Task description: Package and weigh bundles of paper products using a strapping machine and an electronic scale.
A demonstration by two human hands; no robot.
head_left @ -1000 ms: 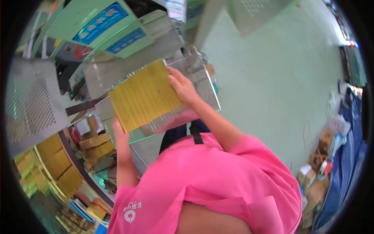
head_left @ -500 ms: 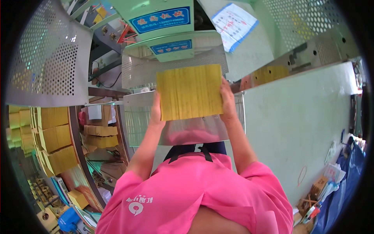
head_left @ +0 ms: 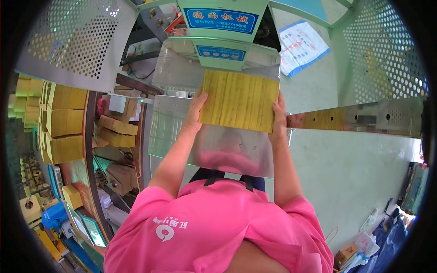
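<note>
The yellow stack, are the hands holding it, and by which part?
Yes. The yellow stack is held between both hands: left hand on its left edge, right hand on its right edge.

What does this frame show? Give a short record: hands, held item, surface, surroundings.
left hand: grips the left edge of the yellow stack
right hand: grips the right edge of the same stack
yellow stack: flat sheets, held upright against the machine
metal plate: shiny, sloping, directly below the stack
machine: green, with blue labels
piled yellow bundles: stacked at left
perforated guards: upper left and upper right
</note>
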